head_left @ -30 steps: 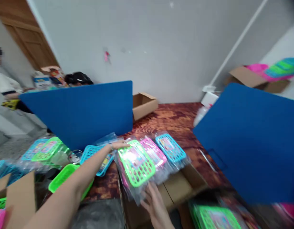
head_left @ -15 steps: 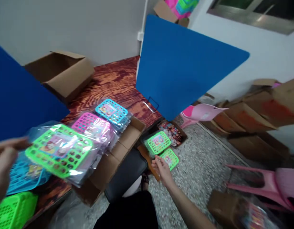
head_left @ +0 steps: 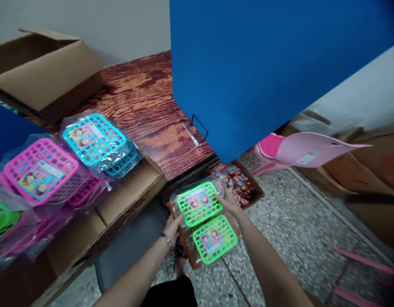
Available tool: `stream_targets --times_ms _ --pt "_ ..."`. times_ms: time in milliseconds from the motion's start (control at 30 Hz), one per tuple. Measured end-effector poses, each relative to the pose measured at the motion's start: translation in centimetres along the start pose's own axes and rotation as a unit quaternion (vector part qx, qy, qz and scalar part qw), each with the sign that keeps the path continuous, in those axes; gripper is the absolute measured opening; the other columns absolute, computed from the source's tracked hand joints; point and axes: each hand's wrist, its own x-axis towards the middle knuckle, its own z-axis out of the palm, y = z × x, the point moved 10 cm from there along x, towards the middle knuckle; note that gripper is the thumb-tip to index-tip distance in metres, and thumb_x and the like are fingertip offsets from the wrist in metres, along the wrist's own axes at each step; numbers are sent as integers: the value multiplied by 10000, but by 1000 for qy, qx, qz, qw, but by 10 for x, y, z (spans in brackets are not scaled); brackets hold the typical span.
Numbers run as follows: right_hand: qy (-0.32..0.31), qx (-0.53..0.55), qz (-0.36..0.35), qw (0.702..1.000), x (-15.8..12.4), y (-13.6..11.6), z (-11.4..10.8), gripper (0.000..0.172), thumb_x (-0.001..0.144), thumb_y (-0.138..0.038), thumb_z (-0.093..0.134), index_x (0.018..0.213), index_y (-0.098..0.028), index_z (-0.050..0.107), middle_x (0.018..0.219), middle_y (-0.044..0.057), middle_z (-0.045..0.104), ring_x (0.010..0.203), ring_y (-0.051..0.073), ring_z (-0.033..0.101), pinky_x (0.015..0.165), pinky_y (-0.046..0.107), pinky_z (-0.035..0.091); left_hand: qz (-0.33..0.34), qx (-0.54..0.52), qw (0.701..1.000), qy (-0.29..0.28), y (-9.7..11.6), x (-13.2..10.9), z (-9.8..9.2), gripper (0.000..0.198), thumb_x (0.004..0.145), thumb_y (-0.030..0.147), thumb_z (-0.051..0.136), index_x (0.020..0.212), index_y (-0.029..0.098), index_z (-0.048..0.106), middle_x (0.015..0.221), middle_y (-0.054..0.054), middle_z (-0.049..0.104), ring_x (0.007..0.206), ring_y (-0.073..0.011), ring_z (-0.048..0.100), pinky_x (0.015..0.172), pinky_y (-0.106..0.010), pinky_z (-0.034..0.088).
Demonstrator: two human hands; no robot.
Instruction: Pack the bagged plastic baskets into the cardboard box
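Hands met on one packet: your left hand (head_left: 174,226) pinched the near-left edge of the bagged green basket (head_left: 199,203) and your right hand (head_left: 229,202) cupped its far-right edge, fingers curled round it, so the slippery wrap stayed level between them. That packet sat low by the floor, over a brown carton (head_left: 189,251), with a second green packet (head_left: 215,238) just beside it. You held a flat neon-green lattice tray with a picture card under clear, creased plastic. Pink packets (head_left: 40,170) and blue packets (head_left: 94,138) lay stacked on the wooden table (head_left: 146,98).
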Motion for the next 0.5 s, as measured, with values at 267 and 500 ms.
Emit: stream_targets --times_ms 267,500 --pt "-154 56 39 986 -27 2 29 504 603 -629 636 758 -154 699 832 88 712 917 317 635 815 407 519 38 -94 995 -17 -11 16 26 436 642 387 778 912 66 660 836 -142 721 741 -233 687 758 -358 552" --pt "-34 105 79 991 -124 -34 -50 616 544 -609 693 1031 -232 679 1096 90 673 1147 344 537 857 395 534 167 55 977 -123 63 -111 27 722 545 711 670 914 92 705 908 -133 712 885 -279 655 814 -365 508"
